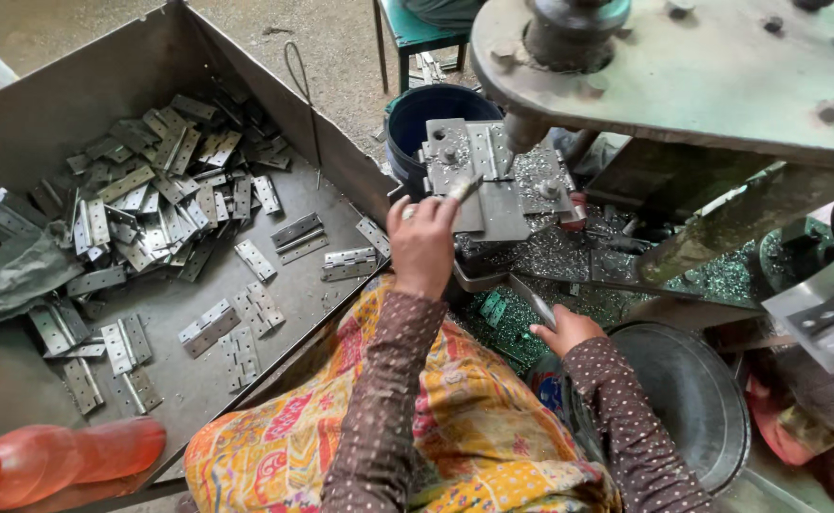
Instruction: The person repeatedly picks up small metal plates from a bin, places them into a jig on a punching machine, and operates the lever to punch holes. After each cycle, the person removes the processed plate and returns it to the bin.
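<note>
This is a small metalworking workshop. A heavy press machine (683, 66) fills the upper right of the frame, metal shavings (569, 256) litter the bench beneath it, and a large steel tray (46, 114) on the left holds heaps of stamped hinges (151, 199) over a bare concrete floor (331, 38).

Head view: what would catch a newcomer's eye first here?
Probably the big metal tray at left, strewn with a heap of grey hinges, and the orange bottle lying at its near corner. At centre, the left hand holds a small tool against a hinge plate on the press bed, under the heavy press arm. The right hand rests on a lever lower right, beside a dark round pan.
</note>
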